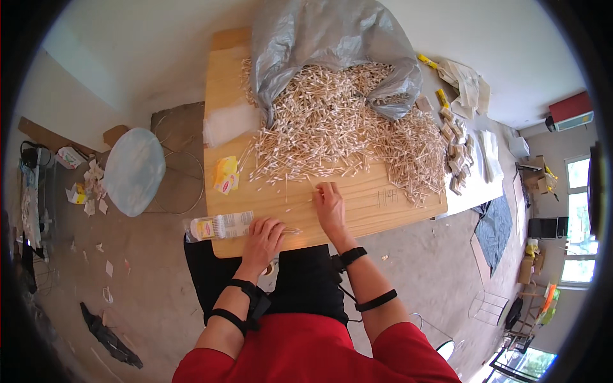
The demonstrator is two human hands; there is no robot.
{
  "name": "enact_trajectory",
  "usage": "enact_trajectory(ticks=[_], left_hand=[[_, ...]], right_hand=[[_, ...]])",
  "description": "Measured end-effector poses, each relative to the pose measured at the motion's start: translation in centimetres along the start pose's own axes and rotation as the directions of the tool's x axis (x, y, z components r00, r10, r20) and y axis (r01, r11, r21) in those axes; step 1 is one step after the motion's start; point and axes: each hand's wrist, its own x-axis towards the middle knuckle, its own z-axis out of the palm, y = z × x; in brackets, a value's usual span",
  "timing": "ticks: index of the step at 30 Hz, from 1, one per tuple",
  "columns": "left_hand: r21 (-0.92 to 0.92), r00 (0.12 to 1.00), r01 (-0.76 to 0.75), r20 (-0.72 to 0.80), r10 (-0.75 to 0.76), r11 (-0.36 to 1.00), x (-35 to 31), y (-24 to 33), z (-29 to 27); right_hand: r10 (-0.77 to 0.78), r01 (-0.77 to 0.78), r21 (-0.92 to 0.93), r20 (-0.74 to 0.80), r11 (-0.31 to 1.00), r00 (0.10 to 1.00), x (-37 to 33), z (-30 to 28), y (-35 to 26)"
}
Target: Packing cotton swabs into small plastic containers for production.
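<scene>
A big heap of cotton swabs (319,121) with pale sticks spills across the wooden table (364,214) from a grey plastic bag (332,32). My right hand (330,207) is at the heap's near edge, fingertips pinched together on what looks like a cotton swab (311,181). By the front edge my left hand (263,240) presses its curled fingers on the end of a clear plastic packet (233,225). That packet has a yellow and red label and swabs inside. A few loose swabs (292,231) poke out beside my left fingers, their other ends hidden.
A yellow and white card packet (226,174) and a stack of clear bags (231,124) are on the table's left side. Small filled packs (456,153) pile up on a white surface at right. A pale blue stool (134,171) stands left of the table.
</scene>
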Motion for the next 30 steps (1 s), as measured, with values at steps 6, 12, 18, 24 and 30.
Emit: enact_trajectory(ticks=[6,12,18,24,30], left_hand=[[0.017,1.000,0.002,0.011,-0.002,1.000,-0.4,-0.4,0.3],[0.016,1.000,-0.002,-0.008,0.002,1.000,-0.2,-0.4,0.3],[0.010,1.000,-0.004,-0.009,0.005,1.000,-0.5,-0.5,0.5],[0.022,1.000,0.007,0.017,-0.007,1.000,-0.7,-0.5,0.6],[-0.022,0.999,0.013,0.036,-0.013,1.000,-0.6,-0.9,0.9]], right_hand=[[-0.253,0.249,0.044,0.202,0.968,0.946,-1.5,-0.6,-2.7],[-0.025,0.047,-0.133,0.164,0.990,0.986,-0.4,2.0,-6.0],[-0.060,0.097,-0.204,0.184,0.974,0.981,0.5,1.5,-3.0],[-0.321,0.344,-0.041,0.269,0.938,0.908,-0.6,-2.6,-2.0],[-0.337,0.344,-0.012,0.168,0.939,0.926,-2.2,-1.6,-1.0]])
